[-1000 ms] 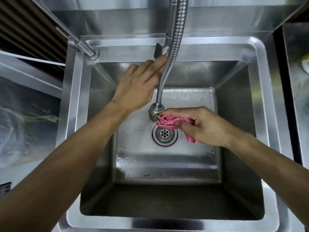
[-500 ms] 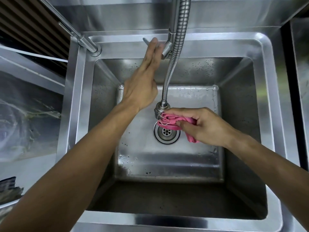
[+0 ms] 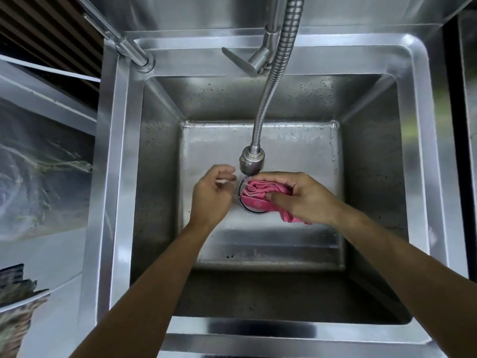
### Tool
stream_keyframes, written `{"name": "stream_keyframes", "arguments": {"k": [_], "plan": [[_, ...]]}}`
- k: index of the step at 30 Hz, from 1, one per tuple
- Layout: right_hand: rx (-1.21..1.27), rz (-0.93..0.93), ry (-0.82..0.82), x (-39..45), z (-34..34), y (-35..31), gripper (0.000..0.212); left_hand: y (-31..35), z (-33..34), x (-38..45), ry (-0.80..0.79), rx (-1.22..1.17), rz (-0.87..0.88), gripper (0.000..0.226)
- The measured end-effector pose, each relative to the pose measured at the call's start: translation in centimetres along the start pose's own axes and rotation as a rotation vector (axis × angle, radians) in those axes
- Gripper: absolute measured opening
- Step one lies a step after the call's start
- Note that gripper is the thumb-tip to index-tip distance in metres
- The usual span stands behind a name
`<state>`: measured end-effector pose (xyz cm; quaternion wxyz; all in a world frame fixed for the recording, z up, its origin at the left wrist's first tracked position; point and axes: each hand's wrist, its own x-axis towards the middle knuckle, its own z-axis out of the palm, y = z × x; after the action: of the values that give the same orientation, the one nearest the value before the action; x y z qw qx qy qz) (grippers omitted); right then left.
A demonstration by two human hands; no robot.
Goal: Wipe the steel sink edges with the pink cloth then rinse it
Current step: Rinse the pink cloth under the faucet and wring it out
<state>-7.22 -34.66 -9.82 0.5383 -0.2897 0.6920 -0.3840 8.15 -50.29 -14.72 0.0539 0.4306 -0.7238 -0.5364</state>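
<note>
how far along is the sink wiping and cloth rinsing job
Wiping looks finished: the pink cloth is off the sink rim and bunched in the right hand under the spray head, over the drain. The left hand hovers open beside it. Flowing water is hard to make out, so rinsing and wringing appear left.

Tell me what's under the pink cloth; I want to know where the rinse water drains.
Under the pink cloth, held bunched in the right hand, only the lower rim of the round drain shows. Its strainer holes are covered.
</note>
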Motion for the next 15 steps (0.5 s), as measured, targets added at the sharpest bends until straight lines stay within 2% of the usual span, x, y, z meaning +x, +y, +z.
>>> {"name": "stream_keyframes", "arguments": {"k": [1,3,4,6,8,11,12,14,15], "plan": [[0.032,0.027,0.005,0.2,0.2,0.4,0.037,-0.2,0.2,-0.4,-0.132,-0.101,-0.144,0.04],[0.071,0.074,0.006,0.7,0.7,1.3,0.023,-0.5,0.3,-0.9,-0.409,-0.245,-0.298,0.049],[0.064,0.101,0.004,1.0,0.9,1.8,0.021,-0.5,0.4,-1.1,-0.507,-0.322,-0.339,0.054],[0.069,0.16,-0.003,1.6,1.0,2.9,0.021,-0.7,0.9,-1.2,-0.603,-0.424,-0.355,0.054],[0.222,0.238,0.006,2.2,1.2,3.8,0.022,-0.8,1.3,-1.0,-0.592,-0.36,-0.305,0.042],[0.655,0.379,-0.001,2.3,1.7,4.4,0.02,-1.5,1.7,-0.5,-0.517,-0.269,-0.315,0.028],[0.765,0.394,-0.031,2.2,1.7,4.5,0.025,-1.7,1.8,-0.2,-0.499,-0.263,-0.326,0.025],[0.835,0.356,-0.065,2.1,1.7,4.8,0.036,-2.0,2.0,0.3,-0.456,-0.244,-0.329,0.023],[0.777,0.329,-0.027,2.3,1.7,5.2,0.038,-2.1,2.2,0.5,-0.426,-0.244,-0.328,0.022]]}}
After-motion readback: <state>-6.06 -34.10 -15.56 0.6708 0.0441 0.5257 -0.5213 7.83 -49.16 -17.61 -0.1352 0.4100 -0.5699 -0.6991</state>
